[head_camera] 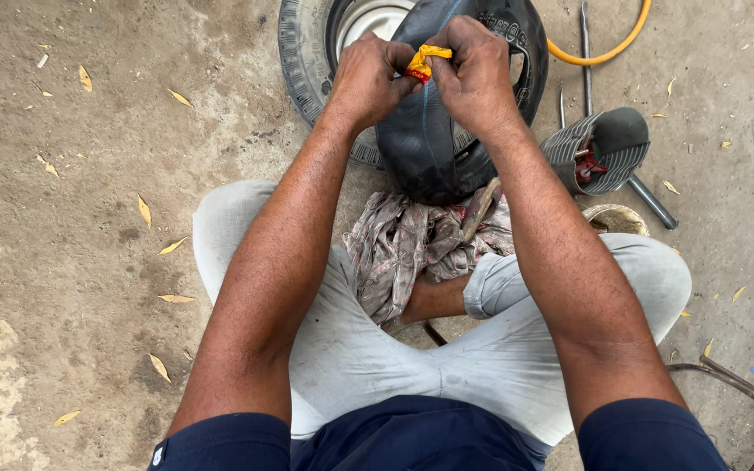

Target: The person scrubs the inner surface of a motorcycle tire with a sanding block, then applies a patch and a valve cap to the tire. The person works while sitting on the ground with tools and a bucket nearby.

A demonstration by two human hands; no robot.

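Both the left hand [368,77] and the right hand [475,71] pinch a small crumpled yellow-and-red packet [423,62] between their fingertips, above a black inner tube [425,139] lying across a small tyre [307,61]; a patterned rag [403,244] lies below it.

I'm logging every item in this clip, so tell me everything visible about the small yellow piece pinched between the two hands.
The small yellow piece looks like a thin, crumpled scrap, maybe plastic or rubber film, bright yellow with a reddish patch at its lower left. It is bunched and folded, not flat. The left hand and right hand pinch it from either side with fingertips, holding it up over the black inner tube. Most of it is hidden by the fingers, so its full shape cannot be told.
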